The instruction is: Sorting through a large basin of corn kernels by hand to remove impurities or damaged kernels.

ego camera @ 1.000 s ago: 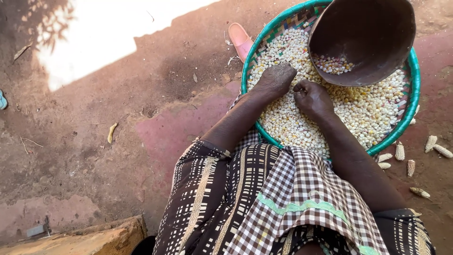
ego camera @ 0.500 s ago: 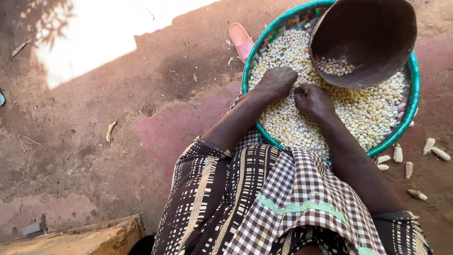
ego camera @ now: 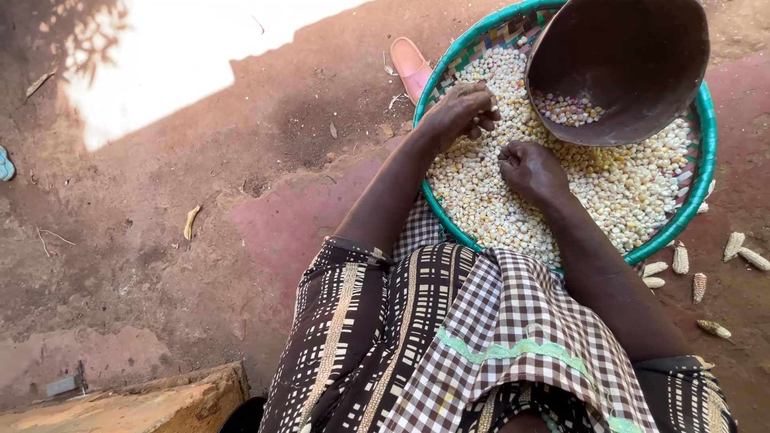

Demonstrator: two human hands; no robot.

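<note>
The person sits on the ground (ego camera: 241, 184) with a wide woven basket (ego camera: 707, 152) in front of the knees, its green rim running round a deep bed of pale maize kernels (ego camera: 634, 192). Both hands are down in the grain near the basket's near-left edge. The left hand (ego camera: 461, 112) rests on the kernels with the fingers curled and partly spread, the tips pinching at something small; whether any kernels are caught in that grip I cannot tell. The right hand (ego camera: 531, 170) lies just beside it, closed into a loose fist on the grain, and what it holds, if anything, is hidden.

A dark brown bowl (ego camera: 622, 68) leans on the kernels at the basket's far side, tilted toward the hands, with only a small cluster of mixed-coloured kernels (ego camera: 568, 108) in its bottom. By that showing the sorting looks barely begun: a handful lies in the bowl, while the great mass of grain remains in the basket.

Off the basket's right edge several stripped cobs (ego camera: 682, 258) lie on the ground, so the shelling seems largely done. A pink sandal (ego camera: 411, 66) lies by the basket's far-left edge, and a checked cloth (ego camera: 513, 337) covers the lap.
</note>
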